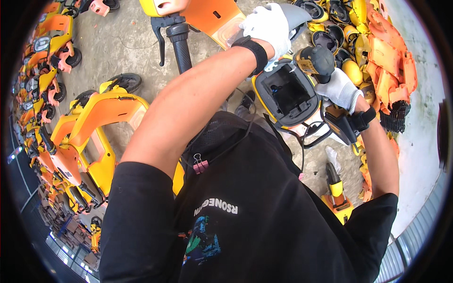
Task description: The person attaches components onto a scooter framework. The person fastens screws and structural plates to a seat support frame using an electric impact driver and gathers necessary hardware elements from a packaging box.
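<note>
My right hand (340, 89), in a white glove, is closed around the grip of a yellow-and-black cordless drill (315, 62). Its battery end hangs below my wrist. Beside the drill is the open under-seat compartment (306, 101) of a scooter, a dark box with a grey rim. My left hand (268, 29), also gloved, reaches across to the far side of that opening, its fingers closed at a smooth grey curved part (295, 15) that looks like a raised seat. The fingertips are partly hidden. Left of it are the scooter's orange panel (214, 19) and black handlebar grip (180, 45).
Yellow-and-orange scooters (101, 118) stand close together along the left. A heap of yellow helmets (351, 70) and orange body panels (389, 56) lies against the right wall. Behind my right arm is another small yellow scooter part with a wheel (336, 188). Black cables (304, 134) loop below the compartment.
</note>
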A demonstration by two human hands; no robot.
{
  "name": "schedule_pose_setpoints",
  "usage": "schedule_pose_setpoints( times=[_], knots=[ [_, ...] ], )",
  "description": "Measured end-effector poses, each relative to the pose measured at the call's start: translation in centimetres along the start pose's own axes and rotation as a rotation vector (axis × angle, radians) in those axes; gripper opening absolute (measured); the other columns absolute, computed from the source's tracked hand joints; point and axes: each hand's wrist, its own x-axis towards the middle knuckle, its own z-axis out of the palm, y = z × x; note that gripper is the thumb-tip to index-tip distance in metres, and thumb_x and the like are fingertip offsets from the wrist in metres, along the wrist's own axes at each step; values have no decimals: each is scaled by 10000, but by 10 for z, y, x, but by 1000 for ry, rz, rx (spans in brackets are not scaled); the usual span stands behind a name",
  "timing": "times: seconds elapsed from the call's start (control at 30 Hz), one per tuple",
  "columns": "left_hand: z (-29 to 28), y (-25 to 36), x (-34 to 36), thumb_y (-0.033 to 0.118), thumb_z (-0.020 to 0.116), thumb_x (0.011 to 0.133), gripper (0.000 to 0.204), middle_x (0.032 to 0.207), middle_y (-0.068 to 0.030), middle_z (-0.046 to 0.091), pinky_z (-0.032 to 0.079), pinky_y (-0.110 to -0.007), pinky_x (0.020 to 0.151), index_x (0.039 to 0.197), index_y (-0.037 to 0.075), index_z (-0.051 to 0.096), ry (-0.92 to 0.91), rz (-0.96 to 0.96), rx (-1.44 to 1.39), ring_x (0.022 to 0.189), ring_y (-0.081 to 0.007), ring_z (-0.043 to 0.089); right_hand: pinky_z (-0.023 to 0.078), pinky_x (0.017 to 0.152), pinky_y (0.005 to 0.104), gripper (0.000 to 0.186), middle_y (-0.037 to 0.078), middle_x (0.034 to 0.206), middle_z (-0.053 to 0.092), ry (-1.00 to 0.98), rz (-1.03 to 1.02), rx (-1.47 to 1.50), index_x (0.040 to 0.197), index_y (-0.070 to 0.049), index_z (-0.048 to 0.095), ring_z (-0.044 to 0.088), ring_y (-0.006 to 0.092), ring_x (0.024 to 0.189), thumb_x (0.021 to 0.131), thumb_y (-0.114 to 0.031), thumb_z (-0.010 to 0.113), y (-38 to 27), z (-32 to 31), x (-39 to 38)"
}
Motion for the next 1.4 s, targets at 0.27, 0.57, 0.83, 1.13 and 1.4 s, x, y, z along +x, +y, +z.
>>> schedule_pose_setpoints(
  times=[0.27, 0.57, 0.83, 1.13, 1.4],
  knots=[
    [21, -3, -5, 256, 690, 730, 570, 972, -288, 605, 542, -416, 758, 1104, -114, 472, 71, -38, 15, 852, -392, 664, 518, 483, 309, 271, 67, 693, 608, 21, 8, 122, 975, 34, 599, 587, 145, 545, 728, -71, 635, -6, 7, -9],
    [23, -5, -10, 259, 685, 730, 559, 976, -283, 601, 532, -449, 743, 1108, -97, 479, 69, -33, 19, 862, -384, 659, 512, 700, 344, 326, 142, 768, 659, 69, -99, -55, 978, 32, 616, 620, 218, 705, 692, -123, 645, 15, 17, 2],
    [30, -8, -11, 239, 691, 733, 539, 942, -285, 593, 535, -429, 709, 1090, -94, 464, 119, -3, -9, 830, -388, 654, 508, 732, 358, 328, 194, 801, 663, 85, -90, -93, 966, 31, 618, 635, 271, 733, 682, -131, 644, 5, 19, -1],
    [23, -9, -15, 230, 694, 737, 521, 952, -279, 583, 533, -439, 692, 1077, -77, 447, 85, 6, 24, 804, -383, 653, 510, 735, 351, 347, 186, 798, 665, 57, -48, -79, 990, 27, 620, 634, 266, 737, 685, -135, 649, 6, 23, -2],
    [23, -10, -17, 233, 694, 741, 540, 944, -276, 583, 535, -430, 689, 1101, -77, 437, 84, 20, 25, 804, -373, 657, 513, 685, 361, 299, 167, 738, 657, 59, -83, -99, 964, 23, 618, 627, 270, 679, 705, -127, 625, 6, 26, -1]
  ],
)
